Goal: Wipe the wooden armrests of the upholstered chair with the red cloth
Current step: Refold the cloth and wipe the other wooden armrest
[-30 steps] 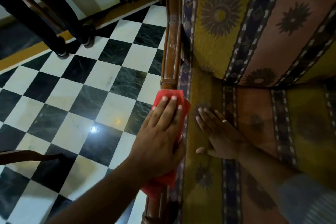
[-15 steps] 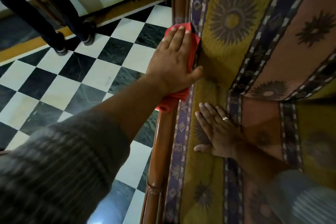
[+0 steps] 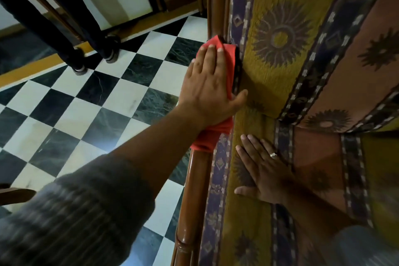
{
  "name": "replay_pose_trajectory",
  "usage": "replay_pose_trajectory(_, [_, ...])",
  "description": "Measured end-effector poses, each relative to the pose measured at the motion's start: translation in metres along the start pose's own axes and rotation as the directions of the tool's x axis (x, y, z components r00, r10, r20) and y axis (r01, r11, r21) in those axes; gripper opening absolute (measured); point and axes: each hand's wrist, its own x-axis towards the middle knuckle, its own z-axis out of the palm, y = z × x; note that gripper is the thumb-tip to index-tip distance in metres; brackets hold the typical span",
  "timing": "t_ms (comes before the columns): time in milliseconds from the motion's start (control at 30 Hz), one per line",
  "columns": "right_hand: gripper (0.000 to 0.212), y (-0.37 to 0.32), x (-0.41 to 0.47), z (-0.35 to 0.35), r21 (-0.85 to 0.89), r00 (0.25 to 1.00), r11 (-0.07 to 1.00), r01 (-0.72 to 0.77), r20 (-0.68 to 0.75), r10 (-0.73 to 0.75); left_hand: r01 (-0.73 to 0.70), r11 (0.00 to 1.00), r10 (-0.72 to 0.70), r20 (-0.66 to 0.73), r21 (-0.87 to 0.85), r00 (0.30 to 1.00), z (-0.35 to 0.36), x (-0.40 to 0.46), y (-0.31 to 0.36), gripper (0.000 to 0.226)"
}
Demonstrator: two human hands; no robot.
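One red cloth [image 3: 226,60] is pressed onto the wooden armrest [image 3: 195,190] near where it meets the chair back [image 3: 280,39], draped over the rail with its lower end hanging out below the wrist. It is pinned under the left hand [image 3: 207,90], laid flat with fingers extended and thumb against the upholstery. The right hand [image 3: 262,170], open and palm-down, is rested on the patterned seat [image 3: 248,222], a ring [image 3: 273,154] being worn. A checkered floor [image 3: 97,103] is seen beside the chair.
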Motion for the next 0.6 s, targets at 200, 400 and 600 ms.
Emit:
replay_pose_trajectory(200, [0.113,0.0,-0.001,-0.002,0.005,1.0,1.0,-0.007,-0.012,0.007,0.034,0.999,-0.035,-0.16,-0.004,0.987,0.0,-0.007,0.006,0.098])
replay_pose_trajectory(400, [0.113,-0.002,0.0,-0.006,-0.011,1.0,1.0,-0.02,0.023,0.02,-0.023,0.999,0.022,0.024,0.03,0.999,-0.004,0.014,-0.002,0.113])
replay_pose_trajectory(600, [0.113,-0.003,0.001,-0.009,-0.021,0.999,0.999,-0.028,0.045,0.029,-0.029,0.996,0.032,-0.028,0.081,0.999,0.0,0.022,-0.001,0.117])
